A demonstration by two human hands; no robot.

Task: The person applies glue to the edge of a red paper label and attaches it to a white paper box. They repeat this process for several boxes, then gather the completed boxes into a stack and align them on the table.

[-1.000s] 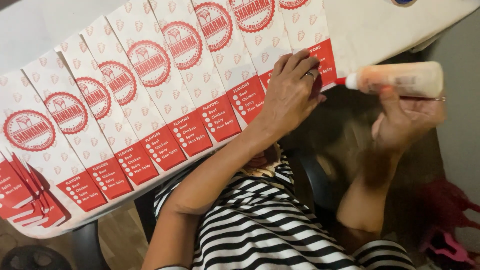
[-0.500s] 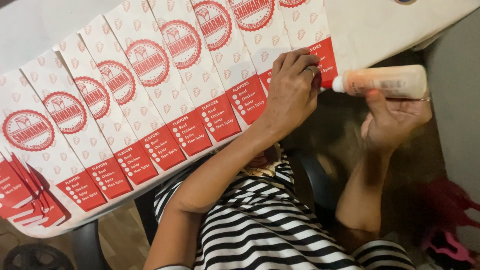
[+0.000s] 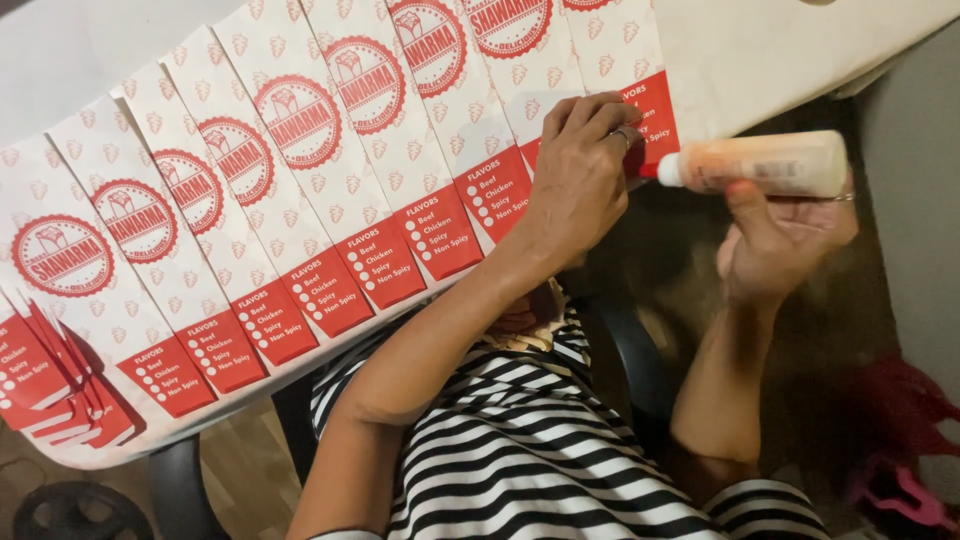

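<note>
Evidently mid-gluing, the left hand (image 3: 580, 185) pressed flat on the rightmost red-and-white paper sleeve (image 3: 625, 70) at the desk (image 3: 780, 50) edge, while the right hand (image 3: 790, 235) gripped a glue bottle (image 3: 760, 163), nozzle touching the sleeve's red end, likely needing a steady squeeze.

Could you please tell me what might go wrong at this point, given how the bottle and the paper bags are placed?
The right hand holds the squeeze bottle sideways with its red tip at the edge of the last paper bag, so the contents could smear onto the left hand pressing there. The bags overlap in a row, so excess might stick neighbours together. Their red ends overhang the table edge, unsupported.
</note>
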